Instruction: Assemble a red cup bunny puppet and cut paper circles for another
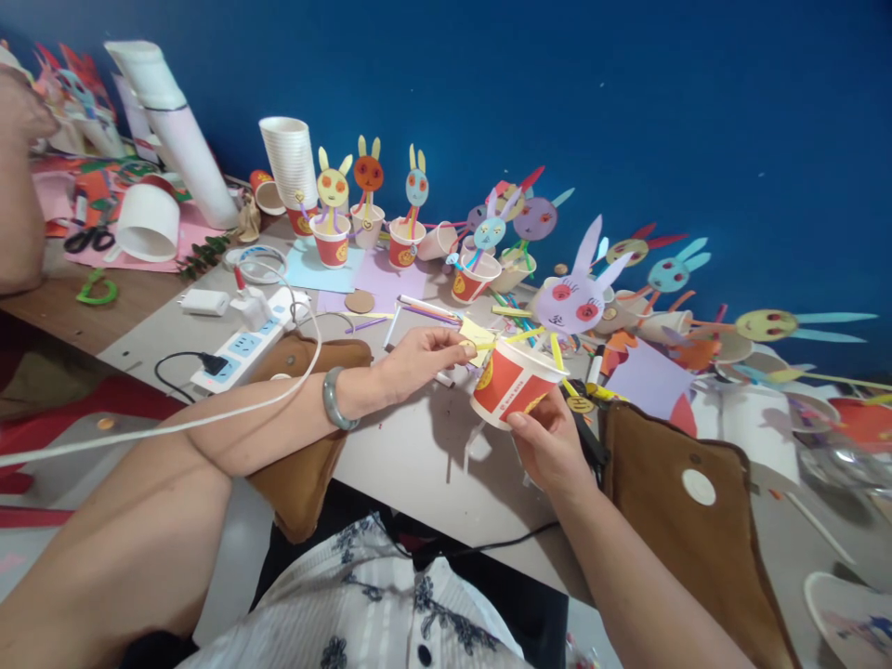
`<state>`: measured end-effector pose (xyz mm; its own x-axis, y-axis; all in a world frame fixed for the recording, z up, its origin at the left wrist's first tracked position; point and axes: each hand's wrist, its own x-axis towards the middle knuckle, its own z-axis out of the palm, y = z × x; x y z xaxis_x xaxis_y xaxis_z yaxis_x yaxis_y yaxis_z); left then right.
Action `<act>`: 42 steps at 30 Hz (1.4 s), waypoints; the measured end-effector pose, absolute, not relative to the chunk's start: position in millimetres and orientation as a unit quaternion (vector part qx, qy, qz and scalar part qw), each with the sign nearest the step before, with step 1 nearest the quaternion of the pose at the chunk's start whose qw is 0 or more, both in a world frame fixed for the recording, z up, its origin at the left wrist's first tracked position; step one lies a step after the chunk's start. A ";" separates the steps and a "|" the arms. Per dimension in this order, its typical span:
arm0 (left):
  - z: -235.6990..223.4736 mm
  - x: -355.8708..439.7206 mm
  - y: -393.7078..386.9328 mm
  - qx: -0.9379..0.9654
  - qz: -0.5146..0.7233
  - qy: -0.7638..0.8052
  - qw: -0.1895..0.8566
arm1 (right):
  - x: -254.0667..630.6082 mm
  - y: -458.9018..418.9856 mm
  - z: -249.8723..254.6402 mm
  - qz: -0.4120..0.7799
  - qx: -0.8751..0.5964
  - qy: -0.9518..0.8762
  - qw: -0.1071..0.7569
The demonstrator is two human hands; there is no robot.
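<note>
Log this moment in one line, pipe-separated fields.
left hand: pinching yellow strip | right hand: holding red-and-white cup | above cup: lilac rabbit face | nearby: power strip

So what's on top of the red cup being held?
A pale purple rabbit head with tall ears shows above the cup, and yellow strips reach out past its rim. The bottom inside can't be seen: the cup's wall covers it.

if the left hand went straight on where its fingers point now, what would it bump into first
Beyond the yellow strip that the left hand pinches, probably the red-and-white paper cup held by the right hand, though depth is hard to judge.
</note>
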<state>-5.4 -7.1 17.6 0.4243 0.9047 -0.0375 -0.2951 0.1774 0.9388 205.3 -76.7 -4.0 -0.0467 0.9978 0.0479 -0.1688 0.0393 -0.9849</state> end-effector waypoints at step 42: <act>19.7 -4.6 -7.7 0.469 0.404 0.344 0.706 | 202.5 -76.7 -2.2 0.560 -0.404 -0.460 0.558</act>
<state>-4.6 -7.7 19.7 0.4368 0.8931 -0.1071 -0.2483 0.2342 0.9400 202.5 -76.7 -2.2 -0.0506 0.9968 0.0624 -0.2535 0.0477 -0.9662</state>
